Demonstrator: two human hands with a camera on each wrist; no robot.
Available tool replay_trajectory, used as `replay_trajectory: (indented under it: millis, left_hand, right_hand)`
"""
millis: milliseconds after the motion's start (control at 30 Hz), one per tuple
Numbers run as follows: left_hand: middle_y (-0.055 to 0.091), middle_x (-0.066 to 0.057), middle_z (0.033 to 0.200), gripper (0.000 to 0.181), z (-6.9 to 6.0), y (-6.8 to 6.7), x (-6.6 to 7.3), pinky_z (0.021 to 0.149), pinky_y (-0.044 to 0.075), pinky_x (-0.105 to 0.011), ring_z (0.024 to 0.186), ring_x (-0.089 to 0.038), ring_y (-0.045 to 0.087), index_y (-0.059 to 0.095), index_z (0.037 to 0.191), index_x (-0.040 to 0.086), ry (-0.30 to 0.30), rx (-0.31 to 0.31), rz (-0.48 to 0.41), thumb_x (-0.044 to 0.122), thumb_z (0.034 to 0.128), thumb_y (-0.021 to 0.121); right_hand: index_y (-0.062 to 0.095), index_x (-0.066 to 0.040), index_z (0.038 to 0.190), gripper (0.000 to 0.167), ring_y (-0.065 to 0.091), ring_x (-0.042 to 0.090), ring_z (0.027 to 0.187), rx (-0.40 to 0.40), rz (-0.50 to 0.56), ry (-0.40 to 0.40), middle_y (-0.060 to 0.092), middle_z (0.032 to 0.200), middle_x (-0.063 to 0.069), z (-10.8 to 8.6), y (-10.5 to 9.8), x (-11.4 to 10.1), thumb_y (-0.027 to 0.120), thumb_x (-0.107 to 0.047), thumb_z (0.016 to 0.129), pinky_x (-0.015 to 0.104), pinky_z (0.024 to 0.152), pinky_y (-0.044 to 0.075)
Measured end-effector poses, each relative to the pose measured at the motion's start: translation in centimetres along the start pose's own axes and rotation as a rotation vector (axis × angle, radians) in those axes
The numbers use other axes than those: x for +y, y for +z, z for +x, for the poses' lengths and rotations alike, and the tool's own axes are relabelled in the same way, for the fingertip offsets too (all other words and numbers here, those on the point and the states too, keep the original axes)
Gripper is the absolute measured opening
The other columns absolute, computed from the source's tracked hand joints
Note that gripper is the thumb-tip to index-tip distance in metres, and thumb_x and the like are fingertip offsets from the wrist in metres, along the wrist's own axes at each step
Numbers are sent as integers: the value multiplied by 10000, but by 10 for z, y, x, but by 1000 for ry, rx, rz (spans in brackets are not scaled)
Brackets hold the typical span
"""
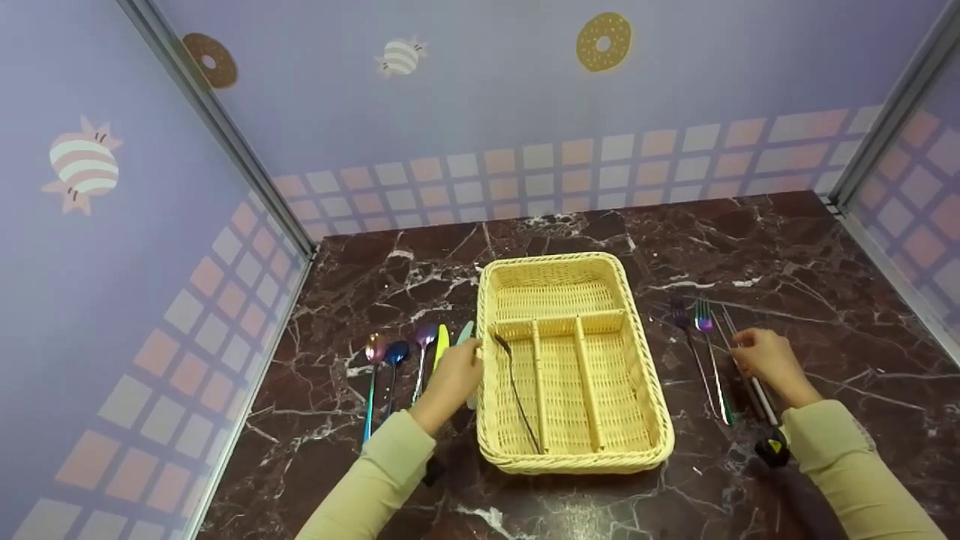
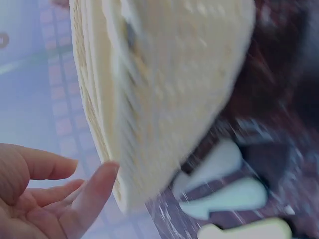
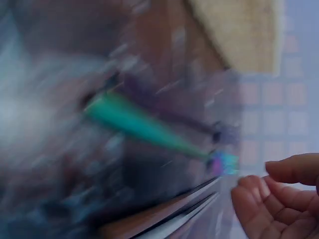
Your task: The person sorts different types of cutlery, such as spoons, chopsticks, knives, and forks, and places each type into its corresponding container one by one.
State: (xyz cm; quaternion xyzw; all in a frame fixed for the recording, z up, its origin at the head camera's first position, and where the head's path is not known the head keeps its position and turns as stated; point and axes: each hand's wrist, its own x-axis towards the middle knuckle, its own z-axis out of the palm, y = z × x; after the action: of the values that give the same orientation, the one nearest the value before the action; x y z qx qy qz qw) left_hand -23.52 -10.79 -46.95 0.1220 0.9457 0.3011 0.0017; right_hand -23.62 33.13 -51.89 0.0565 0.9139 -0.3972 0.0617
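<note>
At centre of the dark red marbled table (image 1: 750, 232): yellow woven basket (image 1: 562, 294), four compartments; near-left one holds a thin dark utensil (image 1: 517, 397). Left hand (image 1: 454, 375) at basket's left rim, thumb and fingers apart, grasping nothing; contact uncertain. Right hand (image 1: 769, 364) loosely curled, nothing held, beside slim rods (image 1: 761, 397), right of two forks (image 1: 703, 319). Spoons (image 1: 397, 352), knives (image 1: 441, 345) left of basket. Lilac patterned walls (image 1: 510, 97).

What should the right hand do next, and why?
Perhaps the right hand should pinch one of the chopsticks. They lie close beside it, it seems to hold nothing, and the yellow basket holds just one dark utensil, so there looks to be room for more.
</note>
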Motion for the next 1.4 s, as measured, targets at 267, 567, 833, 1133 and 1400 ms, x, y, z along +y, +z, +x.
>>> replay_trajectory:
  millis: [267,567,833,1133,1400]
  left_hand:
    - [604,-80,667,254,1,-4,-26,434,416,-303,493,-136,453,622,1053,-38,-41,95,95,-2,827,512]
    - [644,-90,735,231,6,1,-36,485,475,-363,548,-186,550,638,1041,-11,-107,81,120,28,841,529]
    - [676,-123,892,238,9,4,-42,588,514,-395,681,-238,626,640,1063,-5,-151,49,89,44,864,518]
    - [663,-117,812,225,7,6,-42,512,472,-319,561,-159,547,638,1053,-20,-107,26,72,54,874,524]
    - [657,-115,770,232,8,9,-36,460,409,-251,511,-114,504,632,1053,-34,-90,2,36,107,911,513]
  right_hand:
    - [584,146,902,235,536,123,505,-84,-124,12,583,624,94,-3,17,10,569,-67,805,278,453,485]
    - [471,-79,538,209,482,122,388,-19,-203,65,467,466,-6,2,26,4,550,-104,730,259,381,408]
    - [492,-33,559,167,503,124,368,-21,-257,63,534,492,81,6,32,1,523,-50,722,274,376,437]
    - [468,-61,573,146,515,113,373,-17,-212,94,517,489,55,5,31,5,527,-70,706,255,380,440]
    - [476,-48,588,133,518,111,389,-44,-171,142,484,472,11,8,29,6,555,-81,691,242,391,446]
